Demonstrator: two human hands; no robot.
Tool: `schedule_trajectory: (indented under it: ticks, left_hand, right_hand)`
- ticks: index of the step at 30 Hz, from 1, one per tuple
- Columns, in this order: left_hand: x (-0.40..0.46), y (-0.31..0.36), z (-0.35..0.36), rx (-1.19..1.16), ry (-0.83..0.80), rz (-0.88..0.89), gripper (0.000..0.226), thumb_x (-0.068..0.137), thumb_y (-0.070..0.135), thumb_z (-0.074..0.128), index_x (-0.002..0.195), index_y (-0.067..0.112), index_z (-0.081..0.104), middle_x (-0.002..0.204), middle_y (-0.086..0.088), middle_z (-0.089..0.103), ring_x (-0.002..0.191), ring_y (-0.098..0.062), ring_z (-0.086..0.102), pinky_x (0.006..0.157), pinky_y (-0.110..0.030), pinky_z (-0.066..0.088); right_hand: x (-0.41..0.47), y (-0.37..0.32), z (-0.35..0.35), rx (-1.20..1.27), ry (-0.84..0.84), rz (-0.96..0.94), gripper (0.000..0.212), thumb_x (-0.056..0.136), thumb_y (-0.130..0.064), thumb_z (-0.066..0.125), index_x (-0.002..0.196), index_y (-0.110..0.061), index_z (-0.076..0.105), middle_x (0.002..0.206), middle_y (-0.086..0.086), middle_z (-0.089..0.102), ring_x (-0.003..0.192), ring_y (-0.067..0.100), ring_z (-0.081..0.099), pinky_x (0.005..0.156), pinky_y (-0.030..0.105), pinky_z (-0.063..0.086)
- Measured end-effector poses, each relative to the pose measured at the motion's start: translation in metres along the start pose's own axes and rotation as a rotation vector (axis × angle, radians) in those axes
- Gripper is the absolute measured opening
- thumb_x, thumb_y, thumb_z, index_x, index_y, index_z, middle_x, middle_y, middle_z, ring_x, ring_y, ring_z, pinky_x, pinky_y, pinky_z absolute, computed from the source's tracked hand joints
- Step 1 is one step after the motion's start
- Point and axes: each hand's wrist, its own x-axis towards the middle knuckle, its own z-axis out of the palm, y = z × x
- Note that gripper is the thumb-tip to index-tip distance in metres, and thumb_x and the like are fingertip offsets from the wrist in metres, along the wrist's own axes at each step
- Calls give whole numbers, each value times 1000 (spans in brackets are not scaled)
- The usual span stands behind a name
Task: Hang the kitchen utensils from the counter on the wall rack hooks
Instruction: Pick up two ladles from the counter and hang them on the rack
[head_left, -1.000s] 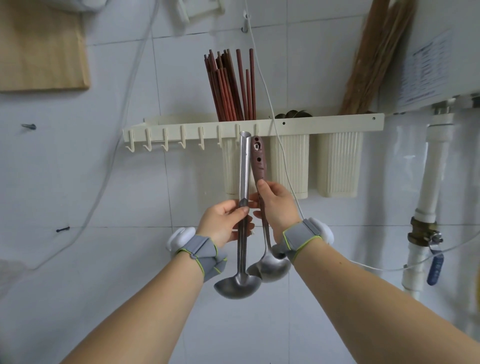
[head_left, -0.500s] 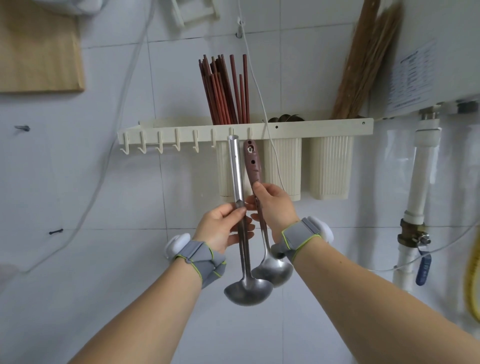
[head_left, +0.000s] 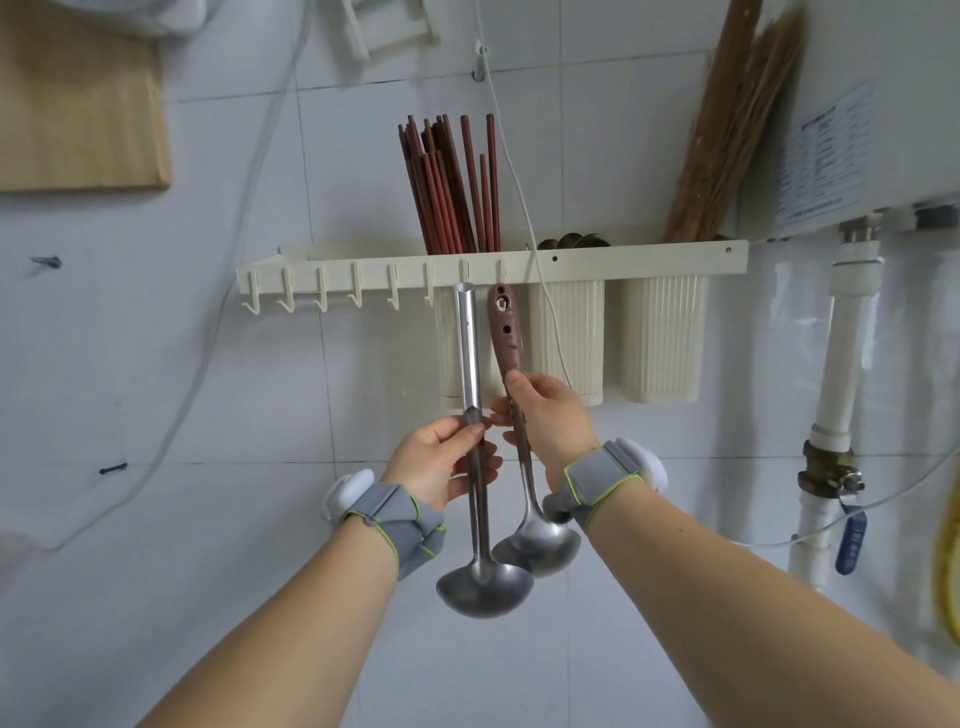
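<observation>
A cream wall rack (head_left: 649, 260) spans the tiled wall, with a row of hooks (head_left: 322, 299) along its left part. My left hand (head_left: 441, 462) grips the shaft of an all-steel ladle (head_left: 470, 353), bowl down, its hollow handle top just under a hook. My right hand (head_left: 550, 415) grips a steel spoon with a brown handle (head_left: 506, 327); its holed top sits just below the neighbouring hook. Both utensils stand upright side by side, bowls overlapping at the bottom.
Red-brown chopsticks (head_left: 452, 182) stand in the rack's left cup (head_left: 447, 353); two more ribbed cups (head_left: 660, 338) hang to the right. A thin white cord (head_left: 514, 171) runs down past the spoon. A white pipe with a valve (head_left: 831, 467) is at the right, a wooden board (head_left: 78, 104) upper left.
Both utensils have dropped slightly relative to the rack hooks and my hands stay gripped on them; the view has shifted a little.
</observation>
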Motion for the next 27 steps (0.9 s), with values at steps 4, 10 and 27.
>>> schedule_trajectory:
  ticks: [4, 10, 27]
  left_hand:
    - [1, -3, -4, 30, 25, 17, 17, 90, 4, 46, 103, 4, 58, 74, -9, 61, 61, -16, 64, 56, -19, 56]
    - [-4, -9, -6, 147, 64, 32, 37, 87, 7, 53, 123, 3, 53, 84, 0, 62, 77, -12, 56, 83, -28, 44]
    - [-93, -48, 68, 126, 111, -136, 21, 87, 10, 51, 67, 16, 51, 59, -4, 50, 28, 0, 48, 34, -9, 37]
  right_hand:
    - [-3, 2, 0, -60, 7, -10, 18, 92, -30, 51, 95, -15, 60, 80, 2, 67, 83, 21, 65, 91, 43, 53]
    - [-22, 7, -4, -174, 45, 34, 32, 90, -33, 53, 110, -10, 65, 105, 10, 71, 101, 25, 66, 98, 45, 49]
    - [-118, 23, -89, -29, 146, 293, 19, 91, -29, 53, 99, -13, 58, 82, -1, 61, 68, 14, 63, 65, 27, 53]
